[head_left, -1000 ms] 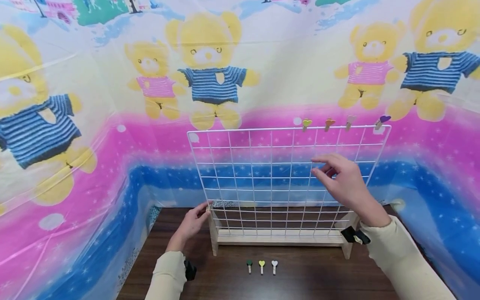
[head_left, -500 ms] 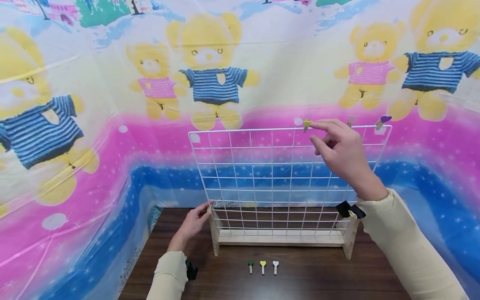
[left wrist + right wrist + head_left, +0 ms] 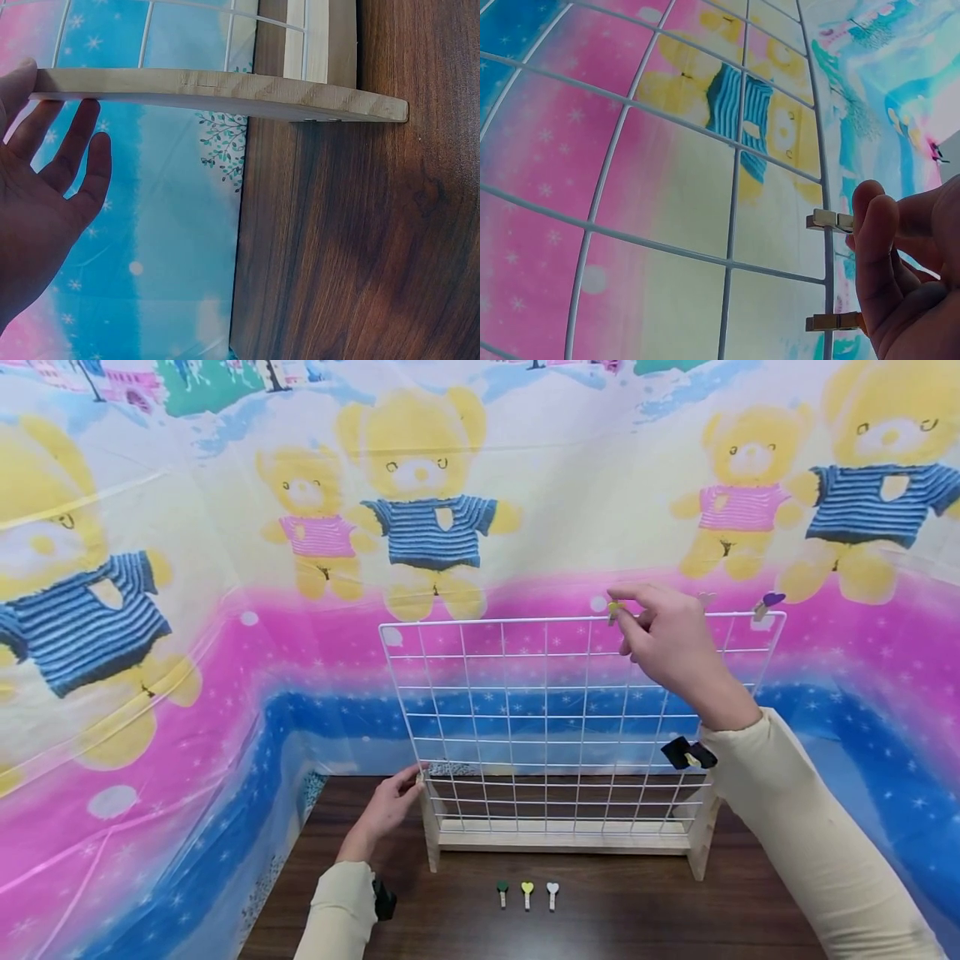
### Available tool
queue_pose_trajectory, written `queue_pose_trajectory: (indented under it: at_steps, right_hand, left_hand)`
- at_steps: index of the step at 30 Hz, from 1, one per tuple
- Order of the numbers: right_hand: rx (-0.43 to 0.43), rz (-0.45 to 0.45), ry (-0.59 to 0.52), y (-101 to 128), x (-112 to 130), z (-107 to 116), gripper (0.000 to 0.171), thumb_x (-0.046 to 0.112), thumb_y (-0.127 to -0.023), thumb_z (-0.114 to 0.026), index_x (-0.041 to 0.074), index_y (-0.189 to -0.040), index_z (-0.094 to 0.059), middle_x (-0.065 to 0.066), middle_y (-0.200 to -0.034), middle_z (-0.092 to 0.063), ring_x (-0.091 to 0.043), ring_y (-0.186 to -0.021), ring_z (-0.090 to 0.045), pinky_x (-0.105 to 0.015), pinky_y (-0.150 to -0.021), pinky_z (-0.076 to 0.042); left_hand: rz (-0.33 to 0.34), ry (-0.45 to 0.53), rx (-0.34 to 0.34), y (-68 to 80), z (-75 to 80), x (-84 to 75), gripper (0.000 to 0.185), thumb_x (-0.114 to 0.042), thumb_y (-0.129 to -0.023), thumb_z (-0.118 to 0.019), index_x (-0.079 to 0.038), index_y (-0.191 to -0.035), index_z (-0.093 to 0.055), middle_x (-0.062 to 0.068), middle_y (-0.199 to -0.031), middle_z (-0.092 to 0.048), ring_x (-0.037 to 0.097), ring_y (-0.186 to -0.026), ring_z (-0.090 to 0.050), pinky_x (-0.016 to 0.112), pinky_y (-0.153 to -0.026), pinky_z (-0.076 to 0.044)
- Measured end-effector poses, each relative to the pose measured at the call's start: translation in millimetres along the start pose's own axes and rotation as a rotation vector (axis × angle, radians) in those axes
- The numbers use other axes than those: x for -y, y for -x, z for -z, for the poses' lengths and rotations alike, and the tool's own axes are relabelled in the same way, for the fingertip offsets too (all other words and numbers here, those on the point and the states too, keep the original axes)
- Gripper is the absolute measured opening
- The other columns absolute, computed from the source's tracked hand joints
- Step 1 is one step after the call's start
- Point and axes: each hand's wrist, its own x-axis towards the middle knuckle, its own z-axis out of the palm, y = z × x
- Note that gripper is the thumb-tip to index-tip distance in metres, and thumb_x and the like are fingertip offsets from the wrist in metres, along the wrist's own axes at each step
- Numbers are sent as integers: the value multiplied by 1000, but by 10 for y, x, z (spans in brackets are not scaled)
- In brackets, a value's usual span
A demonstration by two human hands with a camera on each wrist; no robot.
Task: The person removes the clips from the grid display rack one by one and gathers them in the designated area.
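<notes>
My right hand (image 3: pixel 671 631) pinches a yellow heart clothespin (image 3: pixel 613 608) clipped on the top wire of a white wire grid rack (image 3: pixel 487 622). In the right wrist view, thumb and fingertips meet over the heart end of that clothespin (image 3: pixel 823 219), hiding the heart. An orange clothespin (image 3: pixel 829 322) sits beside it on the same wire; the hand covers it in the head view. My left hand (image 3: pixel 388 806) holds the rack's left wooden upright (image 3: pixel 430 835), thumb on one face and fingers (image 3: pixel 79 139) against the other, as the left wrist view shows.
Further right on the top wire are a pale pink heart clothespin (image 3: pixel 706 598) and a purple one (image 3: pixel 771 602). Green (image 3: pixel 502 894), yellow (image 3: pixel 527 895) and white (image 3: pixel 552 895) heart clothespins lie on the dark wooden table (image 3: pixel 637 918). A bear-print cloth (image 3: pixel 570 527) hangs behind.
My right hand has risen from in front of the grid to the top wire and closed on the yellow clothespin. The left hand has stayed on the upright.
</notes>
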Motion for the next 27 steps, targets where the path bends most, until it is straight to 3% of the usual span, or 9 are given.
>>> queue_pose_trajectory:
  at_steps: [5, 12, 17, 27]
  right_hand:
    - [24, -31, 9, -23, -6, -8, 29, 12, -95, -57, 7, -122, -64, -5, -63, -63, -14, -49, -58, -27, -43, -44]
    - [27, -78, -1, -33, -15, -9, 27, 15, -95, -58, 7, -120, -65, -8, -76, -67, -15, -51, -59, -27, -43, -44]
    - [13, -69, 0, -46, -15, -13, 21, 16, -95, -58, 7, -111, -67, -5, -63, -62, -15, -49, -58, -28, -39, -40]
    - [-36, -35, -40, -35, -45, -51, 16, 12, -93, -61, 6, -105, -69, -7, -76, -67, -14, -46, -57, -25, -38, -37]
  left_hand:
    - [-2, 3, -1, 5, -2, -18, 39, -12, -99, -51, -14, -138, -51, 17, -130, -54, 31, -118, -50, 48, -92, -43]
    - [6, -8, 4, -6, -2, -18, 40, -14, -99, -51, -15, -139, -50, 17, -133, -52, 32, -120, -49, 50, -93, -42]
    - [16, -12, 8, -6, 0, -17, 40, -15, -99, -51, -16, -139, -50, 17, -135, -50, 32, -121, -47, 50, -94, -41]
    - [21, -11, -1, 15, -10, -20, 40, -14, -99, -51, -16, -139, -50, 17, -131, -53, 32, -118, -50, 50, -92, -43]
